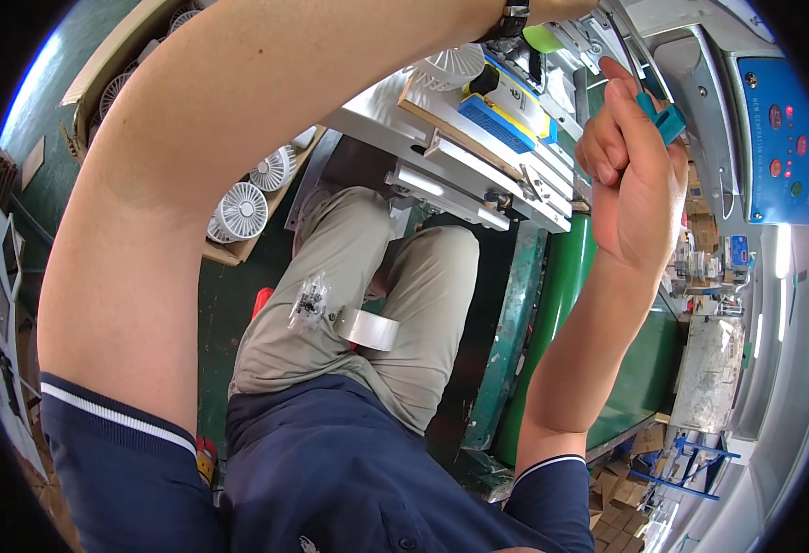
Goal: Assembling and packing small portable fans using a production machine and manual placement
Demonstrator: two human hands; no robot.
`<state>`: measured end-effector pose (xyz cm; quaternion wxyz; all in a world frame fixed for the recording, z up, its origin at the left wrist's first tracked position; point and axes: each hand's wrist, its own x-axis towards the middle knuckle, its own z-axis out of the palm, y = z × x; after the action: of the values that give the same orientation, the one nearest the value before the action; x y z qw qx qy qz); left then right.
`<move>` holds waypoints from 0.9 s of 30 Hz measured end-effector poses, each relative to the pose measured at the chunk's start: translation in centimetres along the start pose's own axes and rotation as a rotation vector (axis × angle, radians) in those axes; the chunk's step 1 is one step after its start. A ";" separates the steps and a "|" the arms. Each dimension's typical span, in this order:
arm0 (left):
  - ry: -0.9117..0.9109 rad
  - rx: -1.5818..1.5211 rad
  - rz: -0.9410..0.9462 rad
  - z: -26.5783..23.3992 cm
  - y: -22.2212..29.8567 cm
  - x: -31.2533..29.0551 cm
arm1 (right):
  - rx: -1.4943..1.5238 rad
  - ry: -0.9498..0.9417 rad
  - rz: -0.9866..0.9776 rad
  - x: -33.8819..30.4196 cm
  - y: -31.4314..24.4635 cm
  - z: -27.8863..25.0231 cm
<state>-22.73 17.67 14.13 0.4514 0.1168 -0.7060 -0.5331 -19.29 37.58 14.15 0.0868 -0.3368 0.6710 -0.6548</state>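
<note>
My right hand [630,147] is raised at the upper right, fingers closed round the teal handle of a screwdriver [668,122]. Its thin metal shaft points up toward the top edge. Across the top reaches my left arm, a black watch [513,18] on its wrist. Most of my left hand [561,8] is cut off by the picture's edge, so its fingers are hidden. On my lap lie a roll of pale tape [367,329] and a clear bag of small black parts [310,300].
White fans [241,211] sit in a carton to my left. Another fan head [452,66] is on the bench by a blue-and-yellow box [506,106]. A blue control panel [785,138] with red lights stands at right, above a green conveyor belt [630,359].
</note>
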 end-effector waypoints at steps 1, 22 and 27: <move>0.002 0.004 -0.005 0.1 0.0 0.0 | 0.019 -0.028 -0.021 0.0 0.2 0.1; -0.031 -0.247 0.046 -6.4 3.9 -3.3 | 1.404 0.023 -0.209 0.7 2.5 8.1; 0.015 -0.199 0.614 -4.5 9.7 -6.2 | 1.080 0.058 0.008 -4.2 3.0 4.0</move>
<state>-12.70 22.68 19.32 0.6056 -0.1423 -0.6494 -0.4374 -14.91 36.39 9.42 0.2313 -0.2234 0.2425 -0.9153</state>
